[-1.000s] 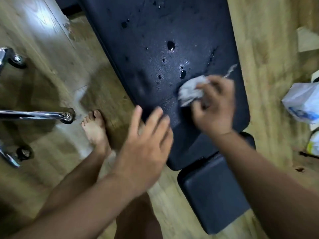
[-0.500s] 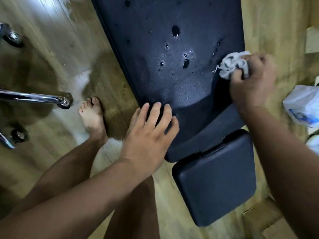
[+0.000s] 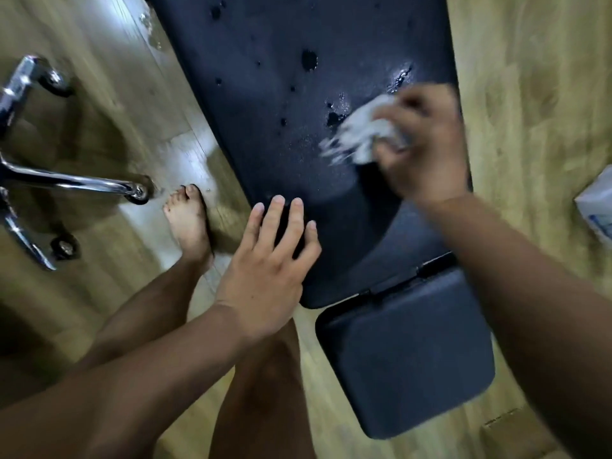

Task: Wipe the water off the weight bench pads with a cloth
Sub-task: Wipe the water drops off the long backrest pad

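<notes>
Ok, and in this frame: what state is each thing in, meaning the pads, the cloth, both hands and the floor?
long pad: wet, droplets scattered across it.
seat pad: no droplets visible.
cloth: bunched, motion-blurred, on the long pad beside a droplet.
right hand: grips the cloth.
left hand: fingers straight, flat on the long pad's near edge.
floor: water splashed beside the long pad.

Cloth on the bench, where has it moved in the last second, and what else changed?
The right hand, gripping the cloth, swept it out to the long pad's right edge, then back inward. The left hand settled flat on that pad's left edge. The big drop farther up stays unwiped; the small pad is unchanged.
</notes>
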Demonstrator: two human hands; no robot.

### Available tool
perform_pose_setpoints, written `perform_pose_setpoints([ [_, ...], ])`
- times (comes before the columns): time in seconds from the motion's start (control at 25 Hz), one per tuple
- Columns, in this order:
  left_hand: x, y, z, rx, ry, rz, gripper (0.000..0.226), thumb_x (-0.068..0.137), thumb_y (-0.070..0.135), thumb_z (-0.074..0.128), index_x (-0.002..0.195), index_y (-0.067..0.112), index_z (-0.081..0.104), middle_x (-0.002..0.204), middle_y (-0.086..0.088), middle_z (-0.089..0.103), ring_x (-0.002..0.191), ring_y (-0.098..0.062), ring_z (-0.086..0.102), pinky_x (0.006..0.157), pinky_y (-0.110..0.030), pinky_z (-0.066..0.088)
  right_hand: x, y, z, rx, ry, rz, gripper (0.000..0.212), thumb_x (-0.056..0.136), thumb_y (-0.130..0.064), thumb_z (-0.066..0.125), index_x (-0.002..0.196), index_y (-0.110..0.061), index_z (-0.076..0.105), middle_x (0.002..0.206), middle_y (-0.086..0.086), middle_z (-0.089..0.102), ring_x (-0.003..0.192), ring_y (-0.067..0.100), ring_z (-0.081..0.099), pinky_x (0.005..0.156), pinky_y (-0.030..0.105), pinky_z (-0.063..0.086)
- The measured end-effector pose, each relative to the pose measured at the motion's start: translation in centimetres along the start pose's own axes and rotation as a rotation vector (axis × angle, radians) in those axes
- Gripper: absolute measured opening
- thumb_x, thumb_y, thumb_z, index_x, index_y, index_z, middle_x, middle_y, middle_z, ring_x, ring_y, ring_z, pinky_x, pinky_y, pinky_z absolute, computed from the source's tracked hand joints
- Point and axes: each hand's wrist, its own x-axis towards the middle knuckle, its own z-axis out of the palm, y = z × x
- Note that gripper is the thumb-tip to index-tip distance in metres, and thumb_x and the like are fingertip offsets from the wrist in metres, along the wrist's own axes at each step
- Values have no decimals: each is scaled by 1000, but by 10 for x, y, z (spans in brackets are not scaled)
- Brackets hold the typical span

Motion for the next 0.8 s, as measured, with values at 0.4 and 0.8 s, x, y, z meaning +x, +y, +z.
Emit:
perform_pose_setpoints([
  [0.4, 10, 16, -2, -80, -38, -67, 50, 78, 14, 35, 108, -2, 71, 105, -34, 66, 103, -57, 59, 92, -69, 41, -25, -132, 39, 376, -57, 6, 17, 66, -14, 64, 81, -12, 73, 96, 8, 63, 93, 30, 56, 80, 44, 50],
  [0.8, 22, 4, -21, -153, 5, -198, 46, 75, 16, 58, 120, 6, 55, 129, -25, 50, 124, -51, 41, 105, -57, 37, 42, 46, -29, 23, 123, 491, 39, 72, -27, 48, 95, -7, 73, 96, 6, 70, 92, 13, 66, 83, 11, 43],
])
